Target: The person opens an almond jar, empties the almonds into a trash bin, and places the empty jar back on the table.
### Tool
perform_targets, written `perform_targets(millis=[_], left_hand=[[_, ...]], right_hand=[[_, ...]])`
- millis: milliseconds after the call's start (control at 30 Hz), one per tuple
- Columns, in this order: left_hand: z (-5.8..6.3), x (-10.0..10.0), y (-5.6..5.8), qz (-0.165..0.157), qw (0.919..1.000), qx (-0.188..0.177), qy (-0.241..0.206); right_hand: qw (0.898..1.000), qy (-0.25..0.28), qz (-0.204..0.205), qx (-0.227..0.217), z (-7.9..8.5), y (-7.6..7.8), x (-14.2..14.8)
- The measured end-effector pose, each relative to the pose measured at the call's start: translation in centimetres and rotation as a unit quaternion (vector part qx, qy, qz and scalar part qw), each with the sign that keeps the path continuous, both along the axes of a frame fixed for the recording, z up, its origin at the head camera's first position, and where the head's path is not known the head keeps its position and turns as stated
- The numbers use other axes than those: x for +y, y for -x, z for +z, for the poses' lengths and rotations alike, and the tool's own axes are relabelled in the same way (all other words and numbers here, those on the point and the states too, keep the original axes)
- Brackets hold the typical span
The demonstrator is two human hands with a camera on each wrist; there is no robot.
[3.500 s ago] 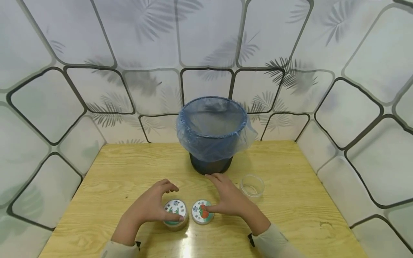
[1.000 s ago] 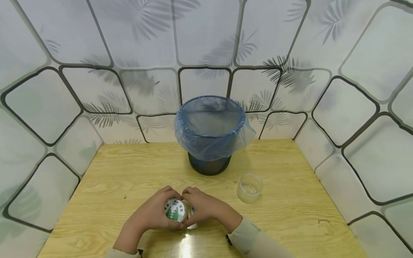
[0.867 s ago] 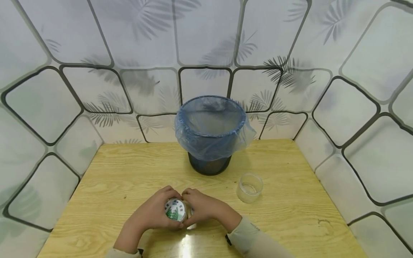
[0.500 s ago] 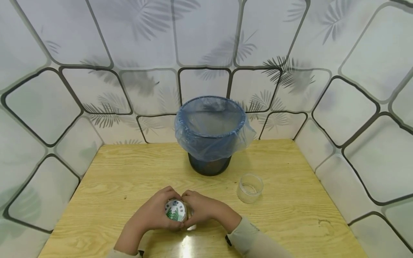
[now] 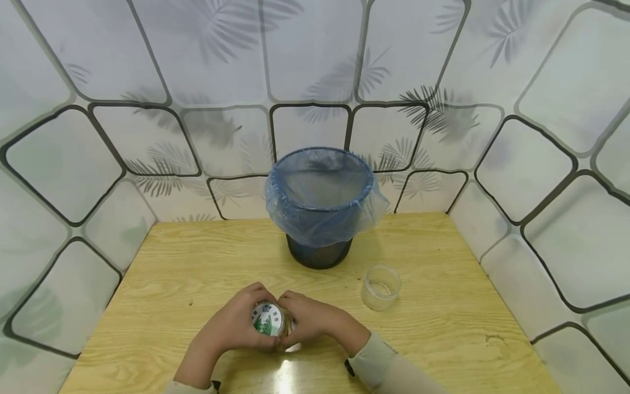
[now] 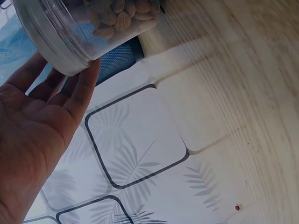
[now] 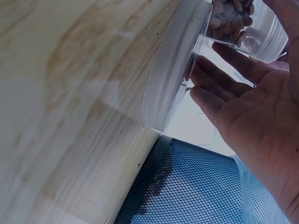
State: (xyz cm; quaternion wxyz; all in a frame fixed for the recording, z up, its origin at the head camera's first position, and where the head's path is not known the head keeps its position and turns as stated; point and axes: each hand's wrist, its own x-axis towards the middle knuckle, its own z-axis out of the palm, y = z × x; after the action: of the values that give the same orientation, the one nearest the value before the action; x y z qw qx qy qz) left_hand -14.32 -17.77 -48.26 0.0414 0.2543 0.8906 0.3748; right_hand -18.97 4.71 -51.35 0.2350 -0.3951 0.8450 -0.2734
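Both hands have drawn together since the earliest frame, when they stood apart with loosely bent fingers; now their fingertips meet, or nearly meet, on the far and near sides of one almond jar (image 6: 88, 35). Our left hand (image 5: 233, 323) grips it from the left, the fingers lying against the clear rim of its top. Our right hand (image 5: 315, 319) has come leftward and curls around the jar's right side, although we cannot tell how firmly it presses.

We see the jar upright at the near middle of the counter (image 5: 197, 257), its white label with the green plant (image 5: 266, 319) facing up and nuts visible through the wall. We find hardly any difference from half a second ago: the label looks the same way up, so we judge this to be a steady two-handed hold rather than a lift.

Just right of the jar, under our right hand, sits a shallow clear round piece (image 7: 170, 70); only a sliver of it shows from above, and we take it to be where it was. Farther right, the lidless clear tub (image 5: 379, 298) has kept its place, well apart from the hands. At the far middle stands the mesh bin with its blue liner (image 5: 320, 221), likewise unmoved. For now, we judge, all the work centres on the jar.
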Motion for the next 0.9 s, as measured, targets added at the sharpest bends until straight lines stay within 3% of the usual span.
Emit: perform_targets(millis=[633,900], left_hand=[[0.28,0.39,-0.05,-0.003,0.9997,0.018,-0.015],[0.17,0.45,-0.19,0.004,0.9985,0.042,-0.034]], right_hand=[[0.998,0.049,0.016,-0.025,-0.24,0.3,0.21],[0.992,0.114,0.029,-0.036,0.03,0.42,0.41]])
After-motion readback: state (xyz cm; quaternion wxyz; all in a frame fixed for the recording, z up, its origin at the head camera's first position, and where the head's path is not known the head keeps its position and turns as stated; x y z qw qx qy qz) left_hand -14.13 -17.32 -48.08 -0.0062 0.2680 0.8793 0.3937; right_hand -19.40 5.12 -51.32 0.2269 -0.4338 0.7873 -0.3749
